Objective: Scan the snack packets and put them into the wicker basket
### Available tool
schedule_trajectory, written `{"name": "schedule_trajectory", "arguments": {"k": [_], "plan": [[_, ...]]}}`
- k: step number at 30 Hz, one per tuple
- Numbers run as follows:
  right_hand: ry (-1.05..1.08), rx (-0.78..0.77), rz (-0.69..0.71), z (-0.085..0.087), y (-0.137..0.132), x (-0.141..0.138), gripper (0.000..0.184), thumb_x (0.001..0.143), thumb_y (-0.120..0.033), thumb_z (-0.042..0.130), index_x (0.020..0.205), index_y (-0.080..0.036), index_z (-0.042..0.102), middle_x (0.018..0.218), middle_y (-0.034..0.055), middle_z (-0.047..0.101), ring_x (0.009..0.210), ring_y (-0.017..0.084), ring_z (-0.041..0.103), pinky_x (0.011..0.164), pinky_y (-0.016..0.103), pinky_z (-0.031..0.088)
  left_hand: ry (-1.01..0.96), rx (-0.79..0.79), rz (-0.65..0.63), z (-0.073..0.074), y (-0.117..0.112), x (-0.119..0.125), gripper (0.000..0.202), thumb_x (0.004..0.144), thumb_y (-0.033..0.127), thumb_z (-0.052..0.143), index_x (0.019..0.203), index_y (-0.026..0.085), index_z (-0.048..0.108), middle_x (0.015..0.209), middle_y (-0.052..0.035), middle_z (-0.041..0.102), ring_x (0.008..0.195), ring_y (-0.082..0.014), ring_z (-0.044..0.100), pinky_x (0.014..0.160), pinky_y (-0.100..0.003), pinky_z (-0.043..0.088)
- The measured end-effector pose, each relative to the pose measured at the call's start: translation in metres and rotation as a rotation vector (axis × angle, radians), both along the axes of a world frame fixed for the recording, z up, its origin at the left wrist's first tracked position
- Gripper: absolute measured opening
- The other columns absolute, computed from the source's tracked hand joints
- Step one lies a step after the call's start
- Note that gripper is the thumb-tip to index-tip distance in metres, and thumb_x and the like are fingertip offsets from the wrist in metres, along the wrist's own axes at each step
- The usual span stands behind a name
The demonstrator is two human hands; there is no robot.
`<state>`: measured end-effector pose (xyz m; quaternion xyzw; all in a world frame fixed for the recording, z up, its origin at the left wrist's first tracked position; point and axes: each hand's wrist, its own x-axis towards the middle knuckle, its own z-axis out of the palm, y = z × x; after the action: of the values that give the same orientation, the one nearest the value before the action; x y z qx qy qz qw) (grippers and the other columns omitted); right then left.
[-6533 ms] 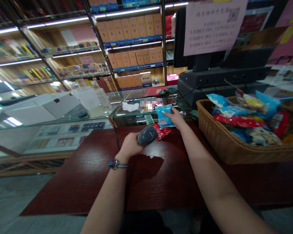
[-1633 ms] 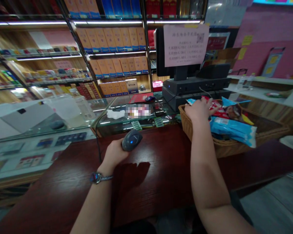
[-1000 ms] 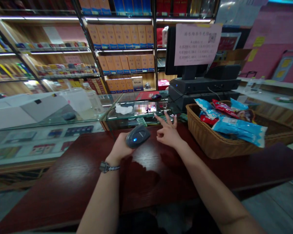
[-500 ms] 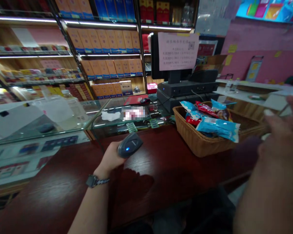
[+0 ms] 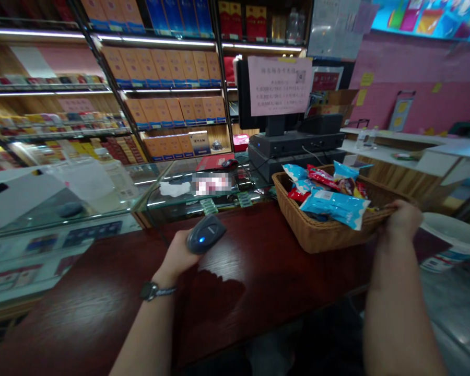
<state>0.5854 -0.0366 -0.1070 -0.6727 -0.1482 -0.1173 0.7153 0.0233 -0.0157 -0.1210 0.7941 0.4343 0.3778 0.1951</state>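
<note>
On the counter (image 5: 102, 297), the right hand (image 5: 402, 219) now grips the wicker basket's rim (image 5: 384, 215).

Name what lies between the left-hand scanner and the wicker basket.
The head view shows a dark red wooden counter between the black handheld scanner and brown wicker basket.

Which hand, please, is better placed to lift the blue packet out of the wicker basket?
Probably the right hand: it is at the rim of the wicker basket, near the blue packet, while the left hand is occupied holding the barcode scanner.
</note>
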Motion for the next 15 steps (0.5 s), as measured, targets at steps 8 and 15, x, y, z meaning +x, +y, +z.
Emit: {"name": "schedule_trajectory", "arguments": {"k": [8,15], "plan": [[0.025,0.128,-0.071,0.046,-0.003,-0.079,0.052,0.049,-0.009,0.048,0.101,-0.016,0.055,0.105,0.0168,0.066,0.088,0.027,0.065,0.072,0.035,0.052,-0.052,0.003,-0.004,0.003,-0.004,0.001,0.013,0.071,0.023,0.070,0.079,0.013,0.070,0.073,-0.0046,0.074,0.062,-0.0169,0.065,0.060,-0.026,0.052],[-0.395,-0.001,-0.100,0.070,-0.016,-0.202,0.066,0.060,-0.019,0.050,0.126,-0.013,0.051,0.126,0.0176,0.059,0.121,0.034,0.054,0.108,0.050,0.038,-0.121,-0.059,-0.022,0.012,-0.013,0.002,0.016,0.070,0.027,0.072,0.077,0.012,0.071,0.073,-0.0060,0.074,0.062,-0.0183,0.066,0.061,-0.028,0.054]]}}
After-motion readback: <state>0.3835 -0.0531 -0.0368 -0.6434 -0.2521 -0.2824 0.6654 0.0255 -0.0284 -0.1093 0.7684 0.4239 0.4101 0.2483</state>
